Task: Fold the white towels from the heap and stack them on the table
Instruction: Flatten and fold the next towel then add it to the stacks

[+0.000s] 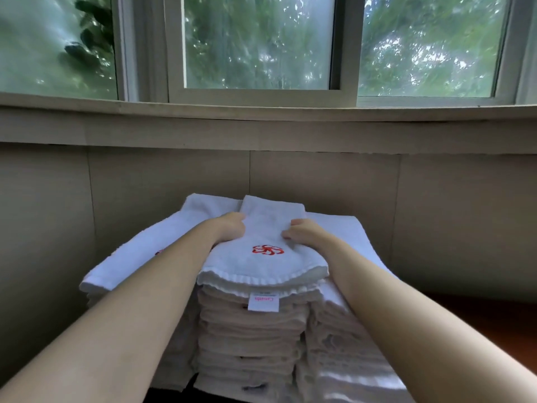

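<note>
Both hands grip one folded white towel [261, 242] that lies on top of the middle stack [252, 333] of folded towels. The left hand [231, 229] has its fingers curled into the towel's left edge, and the right hand [299, 232] has its fingers bent and pinching the right edge, so the cloth bunches a little between them. The towel is soft terry with a nubbly pile, and its near edge, toward the person from the grip, is a ribbed, slightly scalloped hem that curves across the stack.

Just on the near side of the two hands, midway between them, sits a red embroidered emblem [268, 250] shaped like a pinwheel of curled strokes. Below that, under the hem, a small white tag [263, 303] hangs from a lower towel, with red letters printed upside down; they look like "Canaeln", though they are too small to be sure.

Left of the left hand lies another stack [136, 257] topped by a smooth, flat-folded towel, and right of the right hand a third stack [345, 324]. Beyond the grip are a beige panelled wall [319, 175] and a window [261, 45] with blurred green leaves behind the glass.
</note>
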Demonstrator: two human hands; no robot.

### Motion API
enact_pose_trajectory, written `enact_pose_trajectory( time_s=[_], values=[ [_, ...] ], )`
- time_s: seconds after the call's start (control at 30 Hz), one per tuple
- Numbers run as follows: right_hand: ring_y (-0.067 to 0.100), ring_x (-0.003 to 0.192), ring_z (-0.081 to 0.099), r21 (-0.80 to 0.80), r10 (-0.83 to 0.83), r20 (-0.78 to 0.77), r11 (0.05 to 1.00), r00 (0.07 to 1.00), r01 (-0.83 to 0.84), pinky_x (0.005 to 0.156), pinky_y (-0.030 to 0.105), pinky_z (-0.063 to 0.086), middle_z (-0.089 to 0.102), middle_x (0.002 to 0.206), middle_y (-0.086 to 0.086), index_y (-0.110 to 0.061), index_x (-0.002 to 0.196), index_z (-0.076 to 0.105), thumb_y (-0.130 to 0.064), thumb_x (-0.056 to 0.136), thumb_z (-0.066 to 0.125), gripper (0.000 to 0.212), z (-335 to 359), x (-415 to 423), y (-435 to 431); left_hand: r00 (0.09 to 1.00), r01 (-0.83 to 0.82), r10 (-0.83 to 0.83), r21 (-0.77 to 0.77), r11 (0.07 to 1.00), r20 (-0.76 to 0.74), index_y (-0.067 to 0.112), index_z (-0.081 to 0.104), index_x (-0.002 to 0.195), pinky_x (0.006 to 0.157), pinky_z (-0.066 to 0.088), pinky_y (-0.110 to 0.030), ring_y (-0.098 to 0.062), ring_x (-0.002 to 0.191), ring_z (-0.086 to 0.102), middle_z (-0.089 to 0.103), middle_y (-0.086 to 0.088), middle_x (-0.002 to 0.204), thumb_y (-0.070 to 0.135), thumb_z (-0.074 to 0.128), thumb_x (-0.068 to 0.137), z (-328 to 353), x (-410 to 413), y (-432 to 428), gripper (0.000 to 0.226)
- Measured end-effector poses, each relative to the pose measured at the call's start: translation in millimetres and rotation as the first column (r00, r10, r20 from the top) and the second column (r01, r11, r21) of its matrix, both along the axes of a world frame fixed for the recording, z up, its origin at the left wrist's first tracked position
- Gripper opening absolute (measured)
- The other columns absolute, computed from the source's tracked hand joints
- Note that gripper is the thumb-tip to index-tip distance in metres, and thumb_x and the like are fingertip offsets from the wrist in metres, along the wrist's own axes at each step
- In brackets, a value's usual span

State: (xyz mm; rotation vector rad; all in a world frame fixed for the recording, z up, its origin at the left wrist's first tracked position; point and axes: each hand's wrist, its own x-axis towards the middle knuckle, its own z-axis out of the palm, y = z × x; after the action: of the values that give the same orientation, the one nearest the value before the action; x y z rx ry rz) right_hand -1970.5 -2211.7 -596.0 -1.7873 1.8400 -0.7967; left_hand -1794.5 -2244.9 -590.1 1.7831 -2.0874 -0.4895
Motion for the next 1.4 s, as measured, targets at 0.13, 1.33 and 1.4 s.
enact_pose_trajectory(
  time_s=[0.13,1.33,1.4],
  values=[
    [0.030,0.136,0.028,-0.077,-0.033,-0.366,0.997,0.930,0.005,0.106,0.036,0.025,0.030,0.149,0.015,-0.014,0.137,0.045,-0.035,0.099,0.036,0.044,-2,8,5,0.981,-0.024,0.037,-0.067,0.997,0.193,0.004,0.034,0.144,0.108,0.030,-0.033,-0.028,0.136,0.037,0.035,-0.013,0.151,0.018,0.027,0.104,14,-13,19,0.043],
    [0.017,0.140,0.029,0.125,0.226,-0.411,0.974,0.883,-0.191,0.111,0.028,0.025,0.028,0.155,0.000,-0.021,0.149,0.027,-0.041,0.098,0.043,0.057,-5,-48,317,0.887,0.073,-0.033,-0.068,0.995,0.460,0.015,-0.003,0.153,0.119,0.014,-0.042,-0.022,0.148,-0.003,-0.012,-0.005,0.160,0.032,0.036,0.101,-27,26,310,0.068],
    [0.016,0.130,0.043,0.132,0.156,-0.354,0.985,0.922,-0.116,0.099,0.023,0.034,0.040,0.148,0.000,-0.023,0.148,0.031,-0.042,0.097,0.044,0.055,-8,-65,336,0.891,0.086,-0.057,-0.045,0.995,0.450,0.016,0.000,0.154,0.118,0.018,-0.043,-0.024,0.148,0.003,-0.006,-0.006,0.161,0.034,0.037,0.100,-22,26,325,0.067]
  ],
)
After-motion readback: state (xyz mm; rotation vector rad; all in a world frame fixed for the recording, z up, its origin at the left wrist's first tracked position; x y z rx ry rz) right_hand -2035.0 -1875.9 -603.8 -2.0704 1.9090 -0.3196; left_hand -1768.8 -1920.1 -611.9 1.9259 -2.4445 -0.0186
